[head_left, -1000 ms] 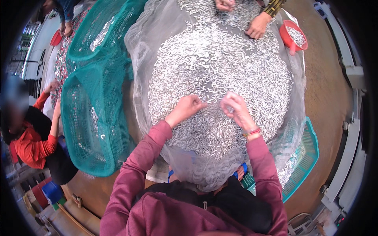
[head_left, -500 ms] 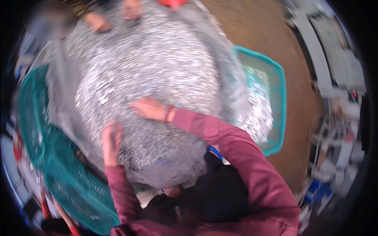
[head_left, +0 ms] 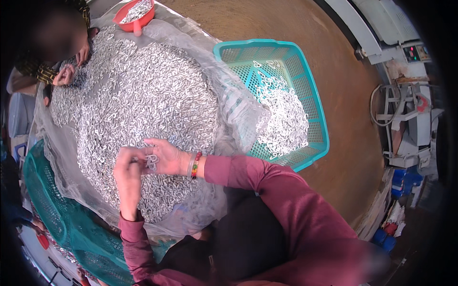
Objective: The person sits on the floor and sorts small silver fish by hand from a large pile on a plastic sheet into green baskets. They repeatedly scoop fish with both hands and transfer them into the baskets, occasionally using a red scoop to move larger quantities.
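Observation:
A wide heap of small silver metal loops lies on a translucent sheet in front of me. Over its near side my right hand is turned palm up, fingers partly curled, and a few of the silver metal loops rest in it. My left hand meets it from the left. Its fingers are bent in toward the right hand's fingertips and somewhat blurred, so whatever they pinch is hidden. Beaded bracelets circle my right wrist.
To the right stands a teal plastic basket partly filled with similar loops. A red scoop holding loops sits at the far edge. Across the heap, at far left, a co-worker's hands handle pieces. Green netting hangs along the left.
My hands, apart over the heap before, have come together, and loops now show in the right palm. The view has shifted, bringing the red scoop and more of the basket into sight.

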Tool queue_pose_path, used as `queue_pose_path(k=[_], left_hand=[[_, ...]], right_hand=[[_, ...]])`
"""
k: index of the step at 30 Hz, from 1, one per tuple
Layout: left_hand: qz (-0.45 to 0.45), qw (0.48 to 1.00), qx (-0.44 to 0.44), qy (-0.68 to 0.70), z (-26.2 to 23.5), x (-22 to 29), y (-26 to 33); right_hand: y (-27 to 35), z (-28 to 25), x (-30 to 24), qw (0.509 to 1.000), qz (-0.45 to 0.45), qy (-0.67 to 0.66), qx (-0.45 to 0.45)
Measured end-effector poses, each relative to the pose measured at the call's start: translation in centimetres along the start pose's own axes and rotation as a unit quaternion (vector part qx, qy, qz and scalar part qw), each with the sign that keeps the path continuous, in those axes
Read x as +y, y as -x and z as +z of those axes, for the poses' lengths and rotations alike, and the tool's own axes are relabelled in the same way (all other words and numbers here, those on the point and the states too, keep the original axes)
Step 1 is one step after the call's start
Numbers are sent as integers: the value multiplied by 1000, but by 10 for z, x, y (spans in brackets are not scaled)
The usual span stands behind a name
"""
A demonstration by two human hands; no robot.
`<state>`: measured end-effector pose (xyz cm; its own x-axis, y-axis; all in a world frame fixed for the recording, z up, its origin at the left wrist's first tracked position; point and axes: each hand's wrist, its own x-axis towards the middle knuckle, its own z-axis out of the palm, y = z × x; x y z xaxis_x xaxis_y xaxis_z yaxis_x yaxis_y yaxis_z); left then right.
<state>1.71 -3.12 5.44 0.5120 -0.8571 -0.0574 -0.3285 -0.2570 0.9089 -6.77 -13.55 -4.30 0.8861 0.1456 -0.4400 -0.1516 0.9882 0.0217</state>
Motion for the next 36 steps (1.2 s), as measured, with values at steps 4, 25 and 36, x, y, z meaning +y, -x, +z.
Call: queue_pose_path(k=[4, 25, 36], left_hand=[[222, 911, -97, -333, 31, 68, -20], [-16, 837, -289, -465, 18, -65, -61], [42, 902, -131, -410, 38, -139, -22]], right_hand=[[12, 10, -16, 987, -70, -21, -141], [341, -119, -199, 323, -227, 783, 481], [250, -89, -125, 393, -187, 771, 465]])
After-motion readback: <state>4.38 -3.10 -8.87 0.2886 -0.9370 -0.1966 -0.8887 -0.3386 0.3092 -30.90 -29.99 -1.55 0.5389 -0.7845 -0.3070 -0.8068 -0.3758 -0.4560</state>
